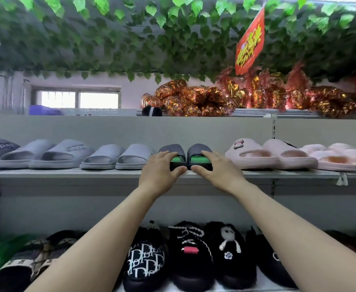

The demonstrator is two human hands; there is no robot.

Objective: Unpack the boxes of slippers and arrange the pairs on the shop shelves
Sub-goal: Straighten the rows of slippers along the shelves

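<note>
A pair of dark grey slides with green insoles stands side by side on the middle grey shelf (67, 173). My left hand (160, 167) grips the heel of the left slide (170, 149), fingers on top and thumb under the front edge. My right hand (213, 168) holds the right slide (197, 149) the same way. Both slides point toward the shelf's back wall.
Grey slides (53, 153) line the shelf to the left and pink ones (255, 154) to the right. The lower shelf carries black furry slippers (190, 256) and patterned ones (145, 262). Foil-wrapped bundles (194, 100) lie on the top shelf under hanging green leaves (130, 39).
</note>
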